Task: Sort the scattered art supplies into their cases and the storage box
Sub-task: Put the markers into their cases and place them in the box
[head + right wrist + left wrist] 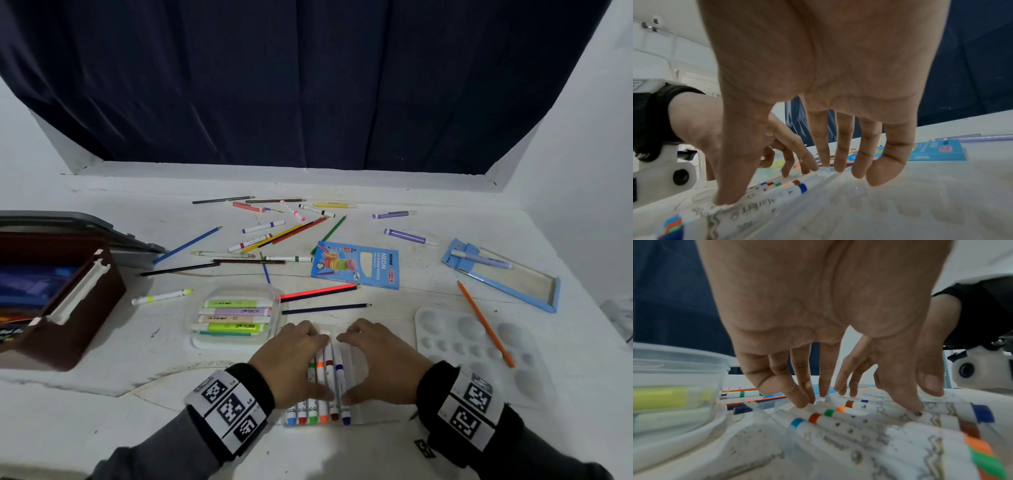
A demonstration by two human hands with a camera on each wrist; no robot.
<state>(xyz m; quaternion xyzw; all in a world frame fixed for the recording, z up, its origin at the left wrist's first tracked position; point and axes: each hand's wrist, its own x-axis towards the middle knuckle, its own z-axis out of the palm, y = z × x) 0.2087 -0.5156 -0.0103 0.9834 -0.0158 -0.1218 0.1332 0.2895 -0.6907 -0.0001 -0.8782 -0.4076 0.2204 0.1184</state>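
White markers point(329, 377), six, lie beneath left hand point(291, 365) and right hand point(378, 365), fingers straight.

Six markers point(325, 383) side by side

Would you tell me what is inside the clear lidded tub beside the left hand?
The clear tub holds stacked highlighters: green, lilac, peach and green, a teal one lowest. Anything beneath them is hidden.

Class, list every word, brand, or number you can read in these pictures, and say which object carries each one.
"Ninso", "NEON" and "12": coloured pencil box.
"Marker": dark blue marker in the clear marker case.
Smaller print on the box, highlighter labels in the clear tub and wristband codes: unreadable.
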